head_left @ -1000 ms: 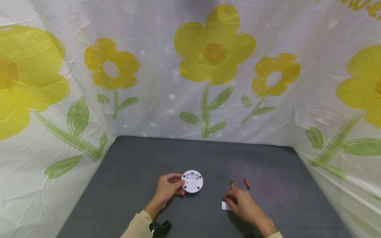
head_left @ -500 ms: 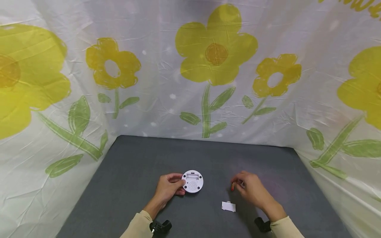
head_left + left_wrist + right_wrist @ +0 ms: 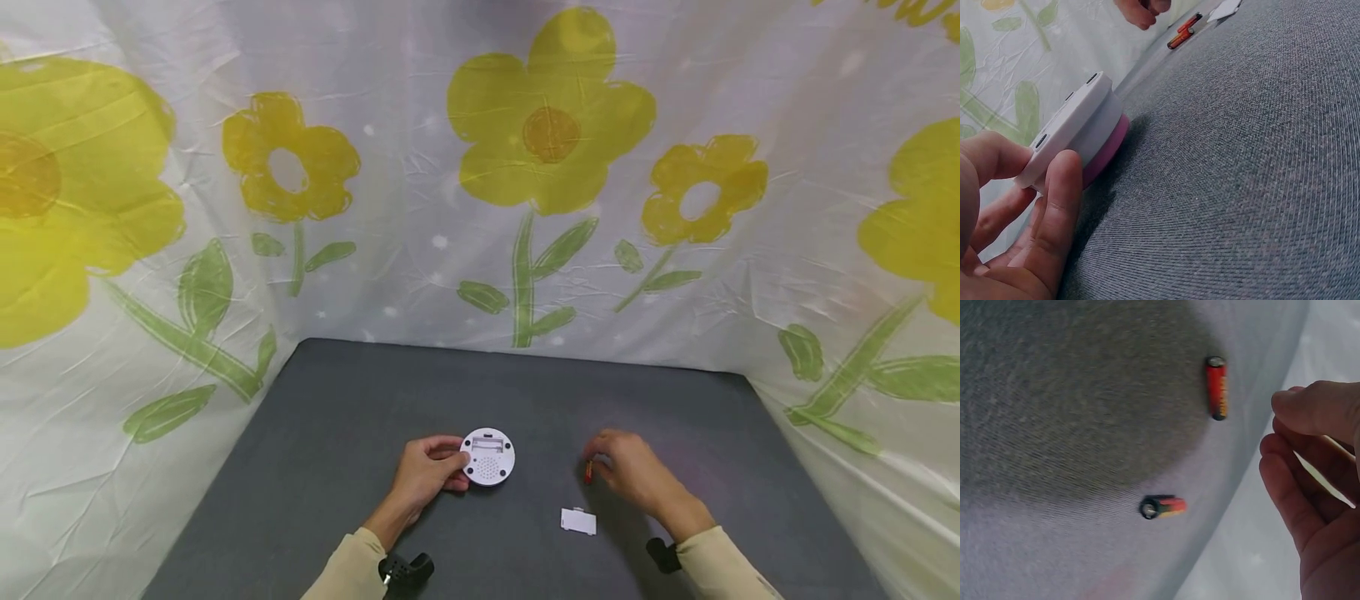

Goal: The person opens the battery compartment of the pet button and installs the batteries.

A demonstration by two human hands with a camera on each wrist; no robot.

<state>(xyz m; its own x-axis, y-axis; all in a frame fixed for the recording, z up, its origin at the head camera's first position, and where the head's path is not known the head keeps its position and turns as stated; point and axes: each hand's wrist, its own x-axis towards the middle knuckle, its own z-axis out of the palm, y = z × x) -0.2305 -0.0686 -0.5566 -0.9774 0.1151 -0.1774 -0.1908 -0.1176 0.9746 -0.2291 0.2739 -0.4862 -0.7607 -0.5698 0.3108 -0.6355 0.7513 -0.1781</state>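
My left hand (image 3: 427,471) holds a round white device (image 3: 488,457) by its left edge, thumb on top and fingers beneath. Its upturned face shows an uncovered battery compartment, a patch of small holes and dark feet; the left wrist view reveals a pink band below. My right hand (image 3: 637,471) hovers over two red batteries, fingers bent and thumb apart from them, nothing between. In the right wrist view, one battery (image 3: 1217,388) and another battery (image 3: 1162,507) both lie on the cloth; the head view has one hidden behind the hand.
A white battery cover (image 3: 578,521) with small tabs lies on the dark grey cloth-covered table (image 3: 360,392), nearer the person than the batteries. A white curtain (image 3: 405,250) with yellow flowers encloses the table's back and sides. Each wrist wears a black camera strap.
My right hand has let go of the white battery cover, leaving it on the table, and moved away from the person to above the batteries. The left hand keeps its hold on the device.
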